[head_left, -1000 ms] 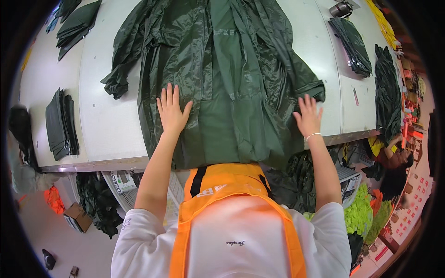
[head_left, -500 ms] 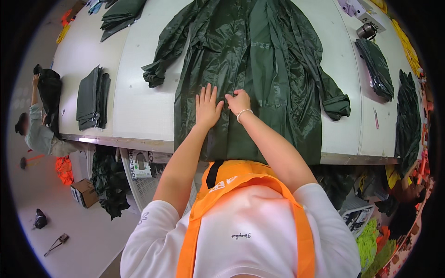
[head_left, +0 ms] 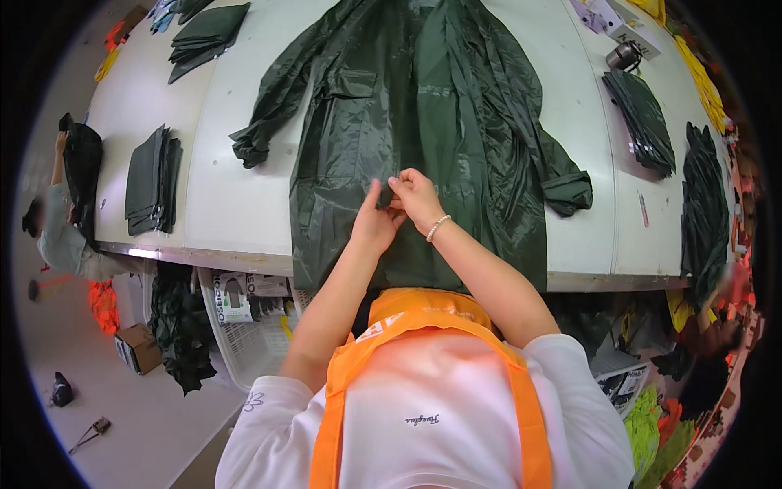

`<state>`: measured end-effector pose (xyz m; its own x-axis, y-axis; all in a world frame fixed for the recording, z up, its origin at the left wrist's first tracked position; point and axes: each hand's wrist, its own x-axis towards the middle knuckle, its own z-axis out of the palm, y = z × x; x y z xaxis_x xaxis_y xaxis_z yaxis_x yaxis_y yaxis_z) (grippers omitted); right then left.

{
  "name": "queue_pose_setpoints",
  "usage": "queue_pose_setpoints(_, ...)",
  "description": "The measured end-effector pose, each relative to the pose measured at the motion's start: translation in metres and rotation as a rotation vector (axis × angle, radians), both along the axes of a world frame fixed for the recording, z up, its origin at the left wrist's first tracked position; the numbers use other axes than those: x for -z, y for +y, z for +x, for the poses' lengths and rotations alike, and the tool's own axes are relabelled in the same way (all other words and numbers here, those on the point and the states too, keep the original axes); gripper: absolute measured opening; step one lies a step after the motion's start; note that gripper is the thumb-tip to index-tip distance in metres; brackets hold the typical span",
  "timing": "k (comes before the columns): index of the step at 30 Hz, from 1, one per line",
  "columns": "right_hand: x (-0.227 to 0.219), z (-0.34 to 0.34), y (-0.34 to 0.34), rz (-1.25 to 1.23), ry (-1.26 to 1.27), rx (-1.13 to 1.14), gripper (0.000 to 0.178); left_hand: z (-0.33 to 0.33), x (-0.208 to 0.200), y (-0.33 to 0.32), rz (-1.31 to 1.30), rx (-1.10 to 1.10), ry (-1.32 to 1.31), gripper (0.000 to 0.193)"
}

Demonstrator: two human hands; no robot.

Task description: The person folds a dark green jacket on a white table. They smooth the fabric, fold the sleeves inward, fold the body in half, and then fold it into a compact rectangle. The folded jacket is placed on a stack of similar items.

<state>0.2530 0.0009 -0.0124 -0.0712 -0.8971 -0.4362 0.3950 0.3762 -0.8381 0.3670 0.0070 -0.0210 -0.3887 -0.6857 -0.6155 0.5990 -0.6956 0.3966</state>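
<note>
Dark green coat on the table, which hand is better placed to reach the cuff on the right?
Probably your right hand: it is nearer that cuff, while your left hand would need to pass the right. Both are over the coat.

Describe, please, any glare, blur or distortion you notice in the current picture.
Head view: shiny highlights on the dark green coat; head view: the white table's front edge curves, with black around the picture's rim; head view: the left hand looks slightly blurred at one fingertip.
</note>
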Motion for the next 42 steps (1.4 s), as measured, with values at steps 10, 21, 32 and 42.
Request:
queue_pose_setpoints(10,0.051,-0.149,0.080,-0.079,1.219,0.256,0.022,0.000,0.017,-0.001,0.157,-0.257,0.009,0.019)
queue_pose_setpoints(21,0.040,-0.139,0.101,0.001,1.350,0.214,0.046,-0.001,0.025,-0.004,0.208,-0.206,0.015,0.020)
queue_pose_setpoints(32,-0.013,-0.243,0.108,-0.041,0.729,0.625,0.018,0.007,0.023,-0.007,0.196,-0.148,0.088,0.022)
queue_pose_setpoints(42,-0.025,-0.024,0.080,-0.229,0.892,0.045,0.018,-0.020,-0.008,0.022,0.172,0.099,0.173,0.029)
